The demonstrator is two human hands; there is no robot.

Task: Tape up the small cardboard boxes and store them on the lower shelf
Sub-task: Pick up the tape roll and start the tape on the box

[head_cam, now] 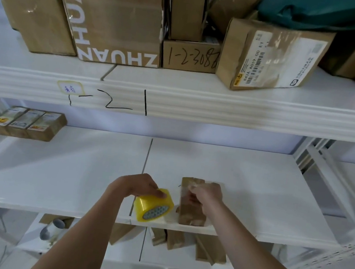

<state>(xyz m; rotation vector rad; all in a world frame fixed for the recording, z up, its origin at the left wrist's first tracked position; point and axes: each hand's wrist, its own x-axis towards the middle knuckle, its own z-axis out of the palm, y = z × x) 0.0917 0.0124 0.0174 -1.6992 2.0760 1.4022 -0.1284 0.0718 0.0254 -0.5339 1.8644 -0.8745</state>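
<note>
Two hands were seen at work at the front edge of the middle shelf [49, 184], the landmark for what follows. A yellow tape roll [153, 204] was gripped by the left hand [139, 185], fingers curled over its top, and held just above the shelf's front edge. Just right of the roll, a small cardboard box [190, 210] lay on the shelf near that edge; the right hand [205, 196] was laid over it with fingers bent at its top, apparently pinching a tape end, though the tape itself could not be made out. Below the shelf's front edge, several finished boxes [175, 240] were seen on the lower shelf [153, 257]. Taping was judged to be the step in hand; it would be done well if the strip were kept taut, centred along the flap seam and pressed flat before cutting, with the box steadied against sliding. Farther back, at the shelf's left rear, three labelled packs [27, 123] stood side by side. Above the shelf, large cartons [120, 17] were stacked on the upper shelf [221, 108].
</note>
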